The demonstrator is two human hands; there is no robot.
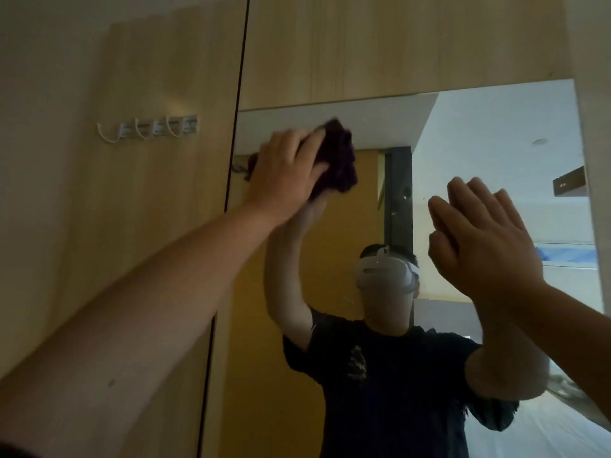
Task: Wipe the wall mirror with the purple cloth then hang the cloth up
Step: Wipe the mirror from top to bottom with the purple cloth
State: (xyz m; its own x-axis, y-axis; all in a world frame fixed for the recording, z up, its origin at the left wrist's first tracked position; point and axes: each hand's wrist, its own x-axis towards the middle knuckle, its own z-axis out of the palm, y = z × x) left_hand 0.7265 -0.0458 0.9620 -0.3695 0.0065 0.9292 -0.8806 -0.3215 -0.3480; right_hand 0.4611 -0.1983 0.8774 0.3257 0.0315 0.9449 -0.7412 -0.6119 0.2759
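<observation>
Wiping is under way, I judge: your left hand (284, 170) presses the purple cloth (337, 160) against the wall mirror (479, 133) at its upper left corner, close to the top edge, so most of the glass to the right and below may yet need a pass, though no streaks or dirt show clearly either way. Hanging is not yet done; the row of white hooks (148, 128) on the wooden panel to the left stands bare. Your fingers are curled around the cloth, which is bunched into a dark, crumpled wad, blurred at its edges. Your right hand (479, 239) is raised, flat and open, near the glass, holding nothing; whether it touches the mirror I cannot tell
</observation>
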